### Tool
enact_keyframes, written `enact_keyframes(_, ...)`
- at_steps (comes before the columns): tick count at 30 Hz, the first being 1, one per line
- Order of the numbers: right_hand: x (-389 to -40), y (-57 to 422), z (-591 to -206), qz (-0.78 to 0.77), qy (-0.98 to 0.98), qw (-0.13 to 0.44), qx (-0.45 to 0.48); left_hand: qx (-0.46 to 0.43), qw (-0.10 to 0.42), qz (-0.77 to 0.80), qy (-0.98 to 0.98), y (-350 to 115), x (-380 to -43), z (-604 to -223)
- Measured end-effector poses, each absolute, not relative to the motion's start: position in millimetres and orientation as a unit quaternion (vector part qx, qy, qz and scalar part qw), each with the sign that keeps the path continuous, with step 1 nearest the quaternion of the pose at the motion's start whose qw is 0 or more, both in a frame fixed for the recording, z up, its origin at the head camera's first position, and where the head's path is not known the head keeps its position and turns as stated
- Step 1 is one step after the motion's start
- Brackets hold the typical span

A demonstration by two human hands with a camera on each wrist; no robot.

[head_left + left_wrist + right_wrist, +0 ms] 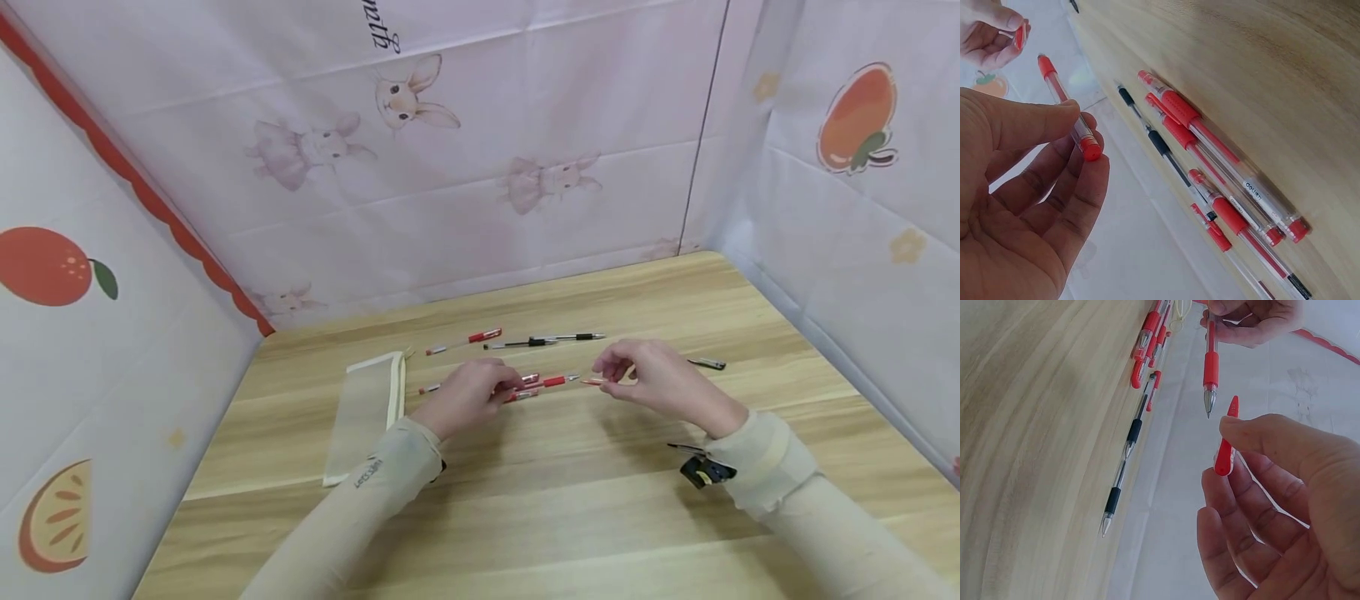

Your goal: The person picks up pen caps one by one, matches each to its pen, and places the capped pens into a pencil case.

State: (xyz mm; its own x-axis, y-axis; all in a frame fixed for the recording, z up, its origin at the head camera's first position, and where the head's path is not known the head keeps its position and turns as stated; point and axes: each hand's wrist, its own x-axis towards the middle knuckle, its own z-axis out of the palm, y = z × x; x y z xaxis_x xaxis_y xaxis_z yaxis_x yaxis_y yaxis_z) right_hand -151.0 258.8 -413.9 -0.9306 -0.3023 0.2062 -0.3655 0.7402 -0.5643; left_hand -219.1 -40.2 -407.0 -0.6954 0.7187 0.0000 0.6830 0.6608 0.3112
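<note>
Pale printed sheets (465, 233) are enclosing a wood-grain table (570, 500), over which a person in light long sleeves (330, 521) is working barehanded; a beige pouch (360, 408) with a white edge is lying flat by the left arm; the left hand (468, 392) is pinching a red pen (1211, 369) between thumb and fingertips toward its rear end, the other fingers bending loosely; the right hand (660, 383) is pinching a small red cap the same way, its remaining fingers half curling around nothing; four more red pens (1260, 194) and two black-gripped pens (510, 344) are lying beyond and beside the left hand; the held pen is pointing its bare metal tip across the table toward the red cap (1225, 456), the two sitting close but apart; capping seems to be the step in hand, and doing it well is probably calling for a steady left pinch, the cap's mouth facing the tip, both lining up on one axis, then a straight, gentle push; a tilted cap is risking a snagged tip; a small dark piece (707, 363), possibly another cap, is resting beyond the right hand.
</note>
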Motion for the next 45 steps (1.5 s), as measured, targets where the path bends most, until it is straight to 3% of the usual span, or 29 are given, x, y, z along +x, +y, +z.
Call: enact_keyframes(45, -156.6, 233.8, -425.5, 0.265, -0.934, 0.064, 0.232, 0.445, 0.058, 0.14, 0.883, -41.3, -216.3, -409.9)
